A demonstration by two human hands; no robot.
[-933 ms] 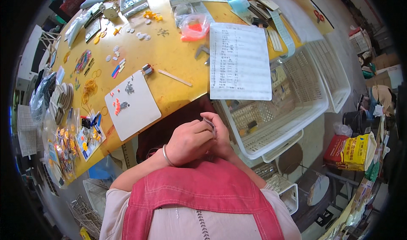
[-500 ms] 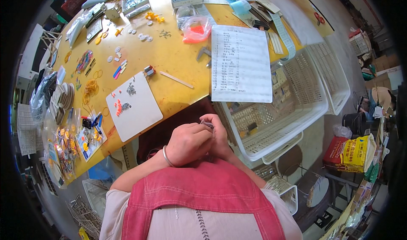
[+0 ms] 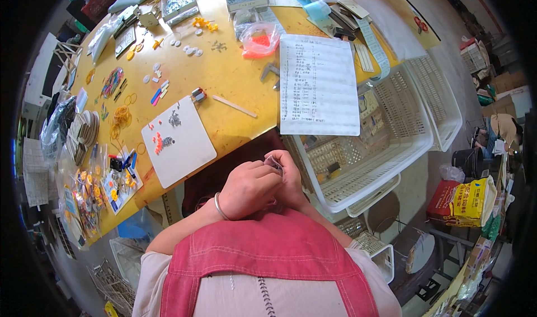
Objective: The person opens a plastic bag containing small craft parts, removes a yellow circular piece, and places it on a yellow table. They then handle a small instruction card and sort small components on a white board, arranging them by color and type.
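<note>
Both hands are together in front of my chest, just off the table's near edge. My left hand (image 3: pixel 250 186), with a silver bangle at the wrist, is closed, its fingers curled against my right hand (image 3: pixel 290 178). Between the right thumb and fingers a small thin greyish piece (image 3: pixel 273 163) sticks out; my fingers hide most of it, so its kind cannot be made out. Ahead and left, a white board (image 3: pixel 187 152) lies on the table with small orange pieces (image 3: pixel 162 142) and small grey metal pieces (image 3: pixel 174 119) on it. Neither hand touches the board.
The yellow table (image 3: pixel 235 71) carries a handwritten sheet (image 3: pixel 319 85) overhanging a white plastic basket (image 3: pixel 366 185), a caliper (image 3: pixel 270 74), a bag of orange parts (image 3: pixel 260 41), a flat stick (image 3: pixel 235 106), rubber bands (image 3: pixel 120 115) and trays of small metal parts (image 3: pixel 245 5). Another person (image 3: pixel 503 132) is far right.
The greyish piece now shows a little more above my right hand's fingers. Both hands stay pressed together in nearly the same place. The view has shifted slightly.
</note>
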